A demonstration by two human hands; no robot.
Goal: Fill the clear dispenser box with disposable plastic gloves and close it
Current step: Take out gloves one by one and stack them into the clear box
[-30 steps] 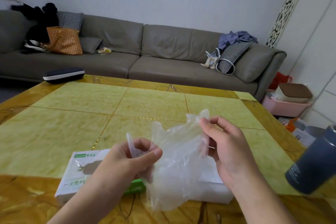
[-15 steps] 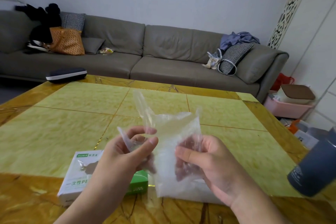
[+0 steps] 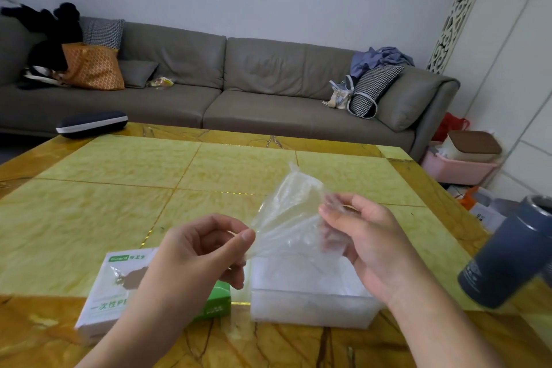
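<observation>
Head view shows both my hands raised over the worktop (image 3: 119, 194), stretching one thin plastic glove (image 3: 286, 218) between them. My left hand (image 3: 197, 254) pinches one corner between thumb and forefinger, the other fingers curled in. My right hand (image 3: 364, 242) grips the opposite side, its fingers bunched into the film. The glove hangs directly above the clear dispenser box (image 3: 310, 305), which sits open-topped; whether gloves already lie inside it, I cannot tell through the cloudy wall.

To do this step well, I judge I should flatten the glove, fold it to the box's width, then lower it straight down so nothing drapes over the rim and blocks closing.

Just left of the dispenser box lies the white and green glove carton (image 3: 119, 287), almost touching it. Right of the box, near the worktop's edge, a dark blue bottle (image 3: 507, 257) leans; my right elbow should stay clear of it. Beyond the box the worktop offers open room.
</observation>
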